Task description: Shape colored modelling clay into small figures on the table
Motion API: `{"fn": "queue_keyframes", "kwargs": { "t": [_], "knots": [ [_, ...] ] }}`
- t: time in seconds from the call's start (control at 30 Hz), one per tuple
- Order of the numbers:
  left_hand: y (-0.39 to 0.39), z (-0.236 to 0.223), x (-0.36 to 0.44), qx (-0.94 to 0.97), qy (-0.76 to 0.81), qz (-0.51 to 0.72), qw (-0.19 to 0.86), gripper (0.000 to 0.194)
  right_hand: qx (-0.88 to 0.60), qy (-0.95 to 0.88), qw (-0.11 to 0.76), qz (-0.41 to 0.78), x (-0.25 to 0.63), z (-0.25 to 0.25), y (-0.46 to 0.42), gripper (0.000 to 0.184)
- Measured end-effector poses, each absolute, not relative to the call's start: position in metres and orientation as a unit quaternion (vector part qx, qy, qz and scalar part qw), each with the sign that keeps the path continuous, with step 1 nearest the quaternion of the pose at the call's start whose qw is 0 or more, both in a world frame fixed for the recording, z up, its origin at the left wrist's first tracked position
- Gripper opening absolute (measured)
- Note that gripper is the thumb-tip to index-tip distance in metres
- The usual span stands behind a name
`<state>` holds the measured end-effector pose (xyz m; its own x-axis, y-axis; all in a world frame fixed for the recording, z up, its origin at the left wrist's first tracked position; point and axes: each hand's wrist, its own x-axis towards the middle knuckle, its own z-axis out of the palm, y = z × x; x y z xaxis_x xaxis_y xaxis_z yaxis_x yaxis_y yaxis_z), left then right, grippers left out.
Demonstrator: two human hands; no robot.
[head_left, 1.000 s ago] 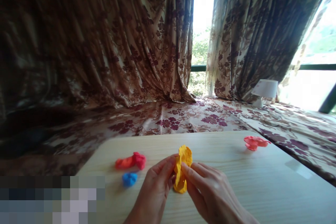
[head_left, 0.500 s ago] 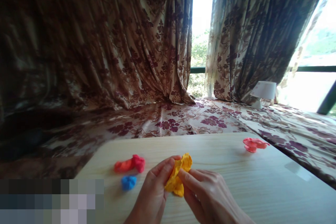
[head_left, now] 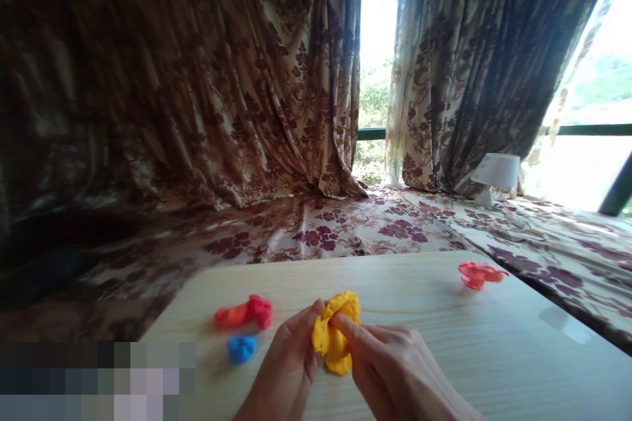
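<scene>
A thin, uneven piece of yellow modelling clay (head_left: 340, 350) is held above the table between both hands. My left hand (head_left: 291, 352) pinches its left edge, with the thumb on the near face and the other fingers mostly hidden behind. My right hand (head_left: 395, 362) grips the right side, its index finger pressed into the hollow of the curled clay. To the left lie a blue lump of clay (head_left: 241, 349), an orange-red roll of clay (head_left: 231, 316) and a crimson lump (head_left: 260, 311) touching the roll's end.
A coral-pink shaped clay piece (head_left: 478, 274) sits at the far right of the pale wooden table (head_left: 419, 289). Beyond is a flower-patterned cloth (head_left: 345, 223) with a white lamp (head_left: 496, 171), then patterned curtains (head_left: 276, 79) and bright windows. A pixelated patch covers the lower left corner.
The yellow clay has turned in my hands, from nearly edge-on to tilted, and now curls open around my right index finger. The other clay pieces stay in place.
</scene>
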<state>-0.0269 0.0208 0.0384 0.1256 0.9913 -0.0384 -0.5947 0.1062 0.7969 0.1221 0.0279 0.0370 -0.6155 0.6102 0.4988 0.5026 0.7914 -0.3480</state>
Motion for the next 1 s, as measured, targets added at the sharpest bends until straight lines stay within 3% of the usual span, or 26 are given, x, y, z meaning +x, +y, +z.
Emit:
{"fn": "queue_keyframes", "kwargs": {
  "t": [0.13,0.37,0.83,1.0],
  "knots": [
    [0.02,0.04,-0.024,0.309,0.317,0.591,0.674,0.03,-0.341,-0.891,0.293,0.059,0.121,0.033,0.03,0.033],
    [0.023,0.033,-0.028,0.254,0.308,0.602,0.692,0.011,-0.32,-0.896,0.301,0.069,0.123,0.035,0.029,0.032],
    [0.026,0.027,-0.031,0.301,0.345,0.566,0.686,0.02,-0.331,-0.904,0.261,0.076,0.127,0.038,0.028,0.024],
    [0.026,0.026,-0.031,0.286,0.339,0.56,0.7,0.015,-0.345,-0.896,0.262,0.1,0.125,0.034,0.027,0.025]
  ]
}}
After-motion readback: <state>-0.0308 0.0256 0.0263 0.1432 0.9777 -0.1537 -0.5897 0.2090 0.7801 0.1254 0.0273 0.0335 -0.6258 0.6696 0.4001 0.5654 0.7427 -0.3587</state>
